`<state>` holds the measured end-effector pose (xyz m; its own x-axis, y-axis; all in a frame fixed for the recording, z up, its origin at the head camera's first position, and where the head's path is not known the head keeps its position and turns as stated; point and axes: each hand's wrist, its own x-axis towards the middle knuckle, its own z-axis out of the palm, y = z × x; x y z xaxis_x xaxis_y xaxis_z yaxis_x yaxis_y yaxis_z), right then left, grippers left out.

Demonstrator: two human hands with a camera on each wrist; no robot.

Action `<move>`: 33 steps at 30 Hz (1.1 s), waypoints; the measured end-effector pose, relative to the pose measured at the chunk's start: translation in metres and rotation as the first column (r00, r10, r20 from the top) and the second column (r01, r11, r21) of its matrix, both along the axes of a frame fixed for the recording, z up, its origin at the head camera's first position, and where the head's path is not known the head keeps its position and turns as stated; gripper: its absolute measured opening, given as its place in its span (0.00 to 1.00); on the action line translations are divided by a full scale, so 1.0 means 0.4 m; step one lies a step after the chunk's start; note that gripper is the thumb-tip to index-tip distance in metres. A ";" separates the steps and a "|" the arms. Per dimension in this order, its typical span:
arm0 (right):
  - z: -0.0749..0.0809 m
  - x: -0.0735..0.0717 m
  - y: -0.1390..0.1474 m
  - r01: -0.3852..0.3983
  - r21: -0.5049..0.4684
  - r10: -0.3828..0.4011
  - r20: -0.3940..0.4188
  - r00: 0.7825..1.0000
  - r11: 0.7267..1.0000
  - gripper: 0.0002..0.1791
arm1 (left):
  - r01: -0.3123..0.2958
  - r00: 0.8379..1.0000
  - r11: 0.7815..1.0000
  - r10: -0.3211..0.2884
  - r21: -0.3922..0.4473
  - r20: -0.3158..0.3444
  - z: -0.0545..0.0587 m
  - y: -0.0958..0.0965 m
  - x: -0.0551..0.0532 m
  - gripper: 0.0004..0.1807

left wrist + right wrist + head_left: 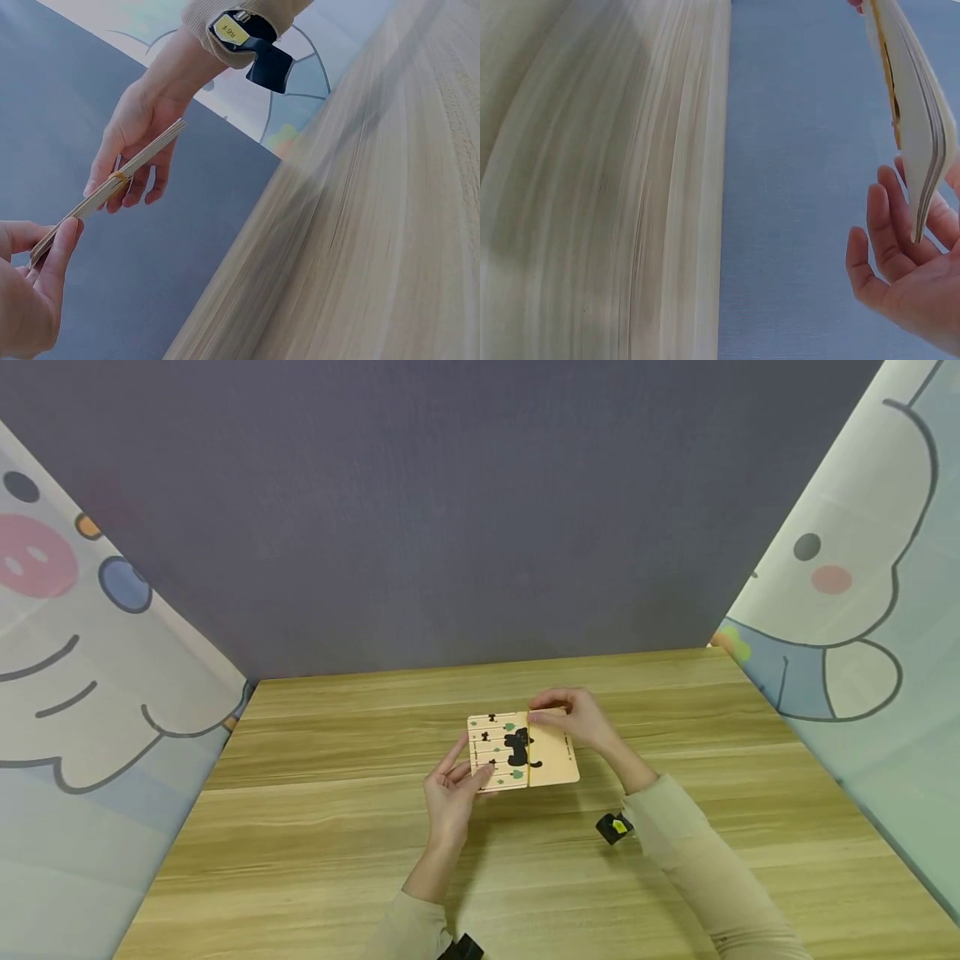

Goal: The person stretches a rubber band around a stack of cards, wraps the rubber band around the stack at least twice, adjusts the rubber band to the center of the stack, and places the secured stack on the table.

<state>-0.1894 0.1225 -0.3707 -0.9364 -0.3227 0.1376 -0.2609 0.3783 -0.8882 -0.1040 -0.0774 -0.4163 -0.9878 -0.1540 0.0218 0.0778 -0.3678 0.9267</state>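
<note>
A thin stack of cream cat-print cards or booklets (pixel 553 760) is held up above the wooden table, tilted. A black cat and green leaf shapes decorate its face. Round its middle runs a yellow rubber band (pixel 529 760). My left hand (pixel 450 797) pinches the stack's near left corner, thumb on the face and fingers behind. At the far edge, beside the band, my right hand (pixel 581 720) has its thumb on the face and its fingers behind. In the left wrist view the layered edge (pixel 154 146) shows between the right thumb and fingers. Whether the right fingertips grip the band itself is hidden.
The wood-grain table (pixel 337 827) spreads below both hands. A dark grey panel (pixel 480 527) rises at its back edge. Cartoon-printed sheets (pixel 847 510) stand along both sides. Black wrist mounts (pixel 615 827) sit at the sleeves.
</note>
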 end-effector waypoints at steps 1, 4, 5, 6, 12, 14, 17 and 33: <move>0.002 0.001 0.000 -0.008 -0.006 0.008 0.009 1.000 1.000 0.14 | 0.000 1.000 1.000 0.000 0.000 0.000 0.000 0.000 0.000 0.32; 0.022 0.015 -0.006 -0.026 -0.023 0.027 0.019 0.999 0.999 0.13 | -0.001 1.000 1.000 0.001 0.002 0.001 0.001 0.000 -0.001 0.32; 0.030 0.020 -0.008 -0.030 -0.026 0.030 0.022 0.999 0.999 0.13 | 0.001 1.000 1.000 -0.001 0.002 0.000 0.001 0.000 -0.001 0.32; 0.038 0.026 -0.010 -0.033 -0.027 0.033 0.020 0.999 0.999 0.12 | 0.002 1.000 1.000 -0.002 0.000 -0.001 0.001 0.000 -0.001 0.32; 0.060 0.040 -0.020 -0.022 -0.003 0.022 0.022 0.999 1.000 0.11 | 0.014 1.000 1.000 -0.014 -0.011 -0.013 0.002 0.000 0.001 0.31; 0.058 0.038 -0.021 -0.019 -0.005 0.019 0.031 0.999 1.000 0.11 | 0.023 1.000 1.000 -0.024 -0.015 -0.020 0.003 0.001 0.002 0.31; 0.048 0.033 -0.022 -0.042 -0.034 0.044 0.053 0.998 0.999 0.12 | 0.045 0.999 0.999 -0.045 -0.014 -0.030 0.003 0.005 0.004 0.31; 0.004 -0.009 0.006 -0.047 -0.042 0.049 0.049 0.998 0.998 0.12 | 0.035 0.999 0.999 -0.035 -0.009 -0.033 0.002 0.006 0.005 0.32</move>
<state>-0.1932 0.1250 -0.3691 -0.9260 -0.3627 0.1050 -0.2327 0.3291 -0.9152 -0.1020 -0.0750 -0.4157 -0.9913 -0.1191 0.0556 0.0956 -0.3628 0.9269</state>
